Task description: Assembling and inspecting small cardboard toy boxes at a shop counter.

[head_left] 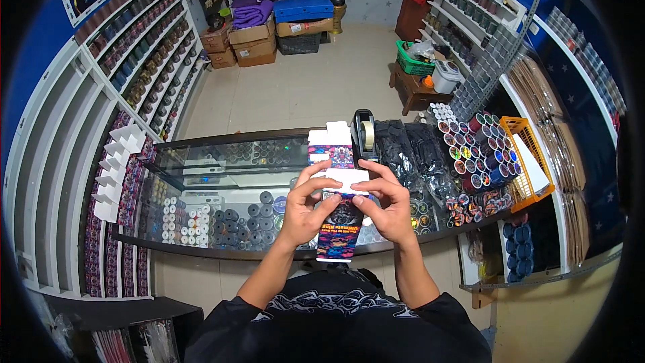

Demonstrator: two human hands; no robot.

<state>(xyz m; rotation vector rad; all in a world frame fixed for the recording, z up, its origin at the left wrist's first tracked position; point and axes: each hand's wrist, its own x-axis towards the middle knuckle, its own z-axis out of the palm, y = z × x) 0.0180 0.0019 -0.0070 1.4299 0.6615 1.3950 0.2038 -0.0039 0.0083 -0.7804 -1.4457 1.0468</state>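
Note:
Above the glass counter I hold a colourful printed cardboard box, with its white end flap at the far end. My left hand grips the box's left side, thumb on the printed face and fingers at the white flap. On the other side my right hand pinches it the same way, both thumbs close together near the flap's edge. Just beyond my fingers stands a similar printed carton with white flaps raised. A black tape dispenser with a roll of tape sits to its right.
Black plastic-wrapped packs and stacked round spools cover the counter's right part, beside an orange crate. Inside the glass counter lie several spools. White open cartons line the left. A low wooden table stands beyond.

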